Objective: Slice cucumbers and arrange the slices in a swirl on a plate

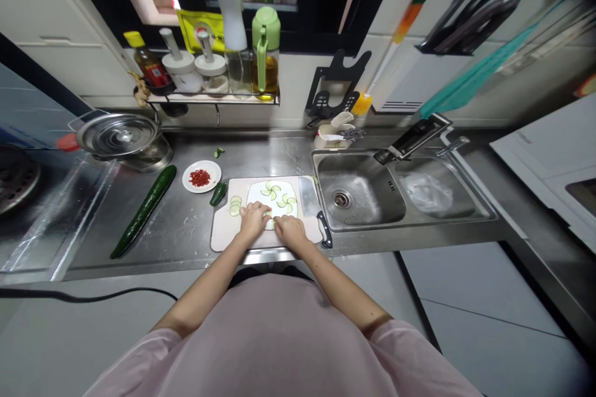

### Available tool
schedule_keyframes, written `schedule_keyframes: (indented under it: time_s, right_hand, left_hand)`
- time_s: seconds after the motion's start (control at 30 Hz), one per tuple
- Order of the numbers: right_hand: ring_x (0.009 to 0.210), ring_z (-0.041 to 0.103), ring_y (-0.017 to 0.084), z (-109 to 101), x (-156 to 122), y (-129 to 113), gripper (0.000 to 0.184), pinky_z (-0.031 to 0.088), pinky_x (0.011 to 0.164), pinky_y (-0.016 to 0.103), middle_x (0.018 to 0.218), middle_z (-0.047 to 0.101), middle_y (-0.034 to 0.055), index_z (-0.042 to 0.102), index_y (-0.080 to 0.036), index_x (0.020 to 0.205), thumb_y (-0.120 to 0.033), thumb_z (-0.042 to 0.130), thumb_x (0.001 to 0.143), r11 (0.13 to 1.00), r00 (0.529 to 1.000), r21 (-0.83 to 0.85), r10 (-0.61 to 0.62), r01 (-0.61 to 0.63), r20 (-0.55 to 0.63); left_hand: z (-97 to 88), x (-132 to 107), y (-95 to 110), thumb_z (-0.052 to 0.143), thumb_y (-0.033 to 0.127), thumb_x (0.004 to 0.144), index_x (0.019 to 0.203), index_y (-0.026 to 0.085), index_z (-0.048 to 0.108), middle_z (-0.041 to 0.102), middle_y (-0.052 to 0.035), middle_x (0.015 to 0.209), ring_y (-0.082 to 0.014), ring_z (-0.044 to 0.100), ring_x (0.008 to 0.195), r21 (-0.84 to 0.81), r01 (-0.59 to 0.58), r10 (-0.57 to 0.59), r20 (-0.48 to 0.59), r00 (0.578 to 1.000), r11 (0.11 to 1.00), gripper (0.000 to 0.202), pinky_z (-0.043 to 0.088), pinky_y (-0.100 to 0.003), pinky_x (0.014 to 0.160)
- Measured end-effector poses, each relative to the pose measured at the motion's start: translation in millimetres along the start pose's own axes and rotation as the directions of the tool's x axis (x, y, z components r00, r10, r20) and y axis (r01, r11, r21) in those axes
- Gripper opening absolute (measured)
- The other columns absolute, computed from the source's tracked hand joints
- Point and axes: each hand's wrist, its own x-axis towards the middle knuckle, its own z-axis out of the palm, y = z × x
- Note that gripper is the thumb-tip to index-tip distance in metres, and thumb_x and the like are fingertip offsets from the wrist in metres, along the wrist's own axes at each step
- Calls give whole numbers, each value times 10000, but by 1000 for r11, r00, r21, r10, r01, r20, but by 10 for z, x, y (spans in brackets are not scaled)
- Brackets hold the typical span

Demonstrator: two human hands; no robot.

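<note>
My left hand [254,219] and my right hand [289,229] meet at the near edge of a white plate [261,193] on a pale cutting board [223,232]. Both hands are curled, pinching a cucumber slice between them at the plate's rim. Thin cucumber slices [279,196] lie in a ring on the plate. A few more slices [235,205] sit stacked on the board left of the plate. A cleaver [310,198] with a black handle lies along the board's right side.
A whole cucumber [144,211], a cucumber end [218,193] and a small dish of red chilli [201,177] lie left of the board. A lidded pot [118,136] stands at the left, a sink [367,195] at the right, and a bottle rack [214,96] behind.
</note>
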Motion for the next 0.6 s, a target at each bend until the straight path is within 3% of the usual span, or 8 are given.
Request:
schedule_keyframes:
  time_s: [0.6]
  right_hand:
    - [937, 585, 210, -8, 14, -22, 306, 370, 785, 298, 1004, 662, 106, 596, -178, 1101, -276, 345, 955, 1000, 1000, -4, 17, -17, -9]
  left_hand:
    - [47, 33, -30, 523, 310, 877, 1083, 291, 656, 599, -62, 1094, -255, 463, 1076, 16, -19, 20, -12, 1000, 1000, 246, 266, -416, 903]
